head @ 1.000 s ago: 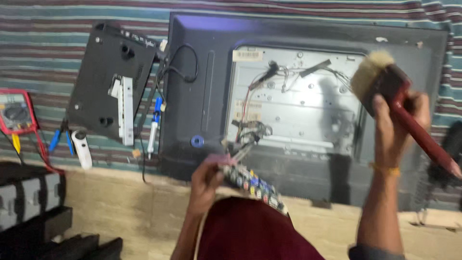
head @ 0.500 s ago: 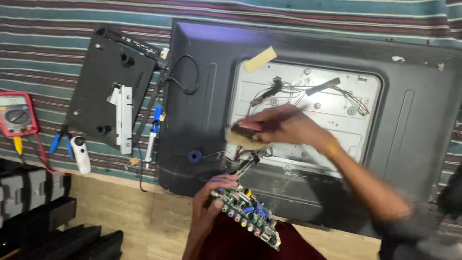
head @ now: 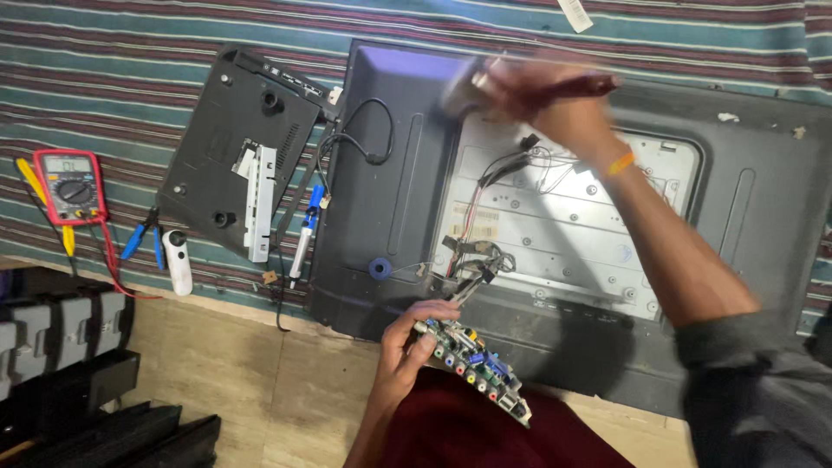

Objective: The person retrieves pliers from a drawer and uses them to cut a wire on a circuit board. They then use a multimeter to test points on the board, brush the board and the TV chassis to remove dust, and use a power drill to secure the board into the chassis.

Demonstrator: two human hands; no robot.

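At the far left a red multimeter (head: 69, 186) lies on the striped cloth (head: 130, 78), its yellow probe and red lead beside it. Just right of it are blue-handled pliers (head: 139, 241) and a small white cylinder (head: 178, 262). Next comes a detached black back cover (head: 238, 152), tilted, with a pale bracket along its lower right side. A blue-and-white soldering iron (head: 305, 234) lies between that cover and the big flat television (head: 390, 199), which rests face down with its metal inner panel (head: 563, 225) laid bare and loose wires (head: 472, 256) trailing over it.

The circuit board (head: 472, 368) sits at the lower edge of the television, low in the middle of the view, right in the left hand (head: 412, 347). It is a long green strip, tilted down to the right, lined with round sockets in red, yellow, green and blue. Wires run from its upper end up to the panel. The left hand comes up from below with the wrist bent, fingers curled shut around the board's left end and the thumb lying along its top edge.

The right hand (head: 542, 95) is well apart from the board, up by the top edge of the panel, the arm stretched across the television from the lower right. It is closed around a brush (head: 520, 82) with a dark red handle and pale bristles, though blur makes the grip hard to read; the bristles seem to touch the television's back.
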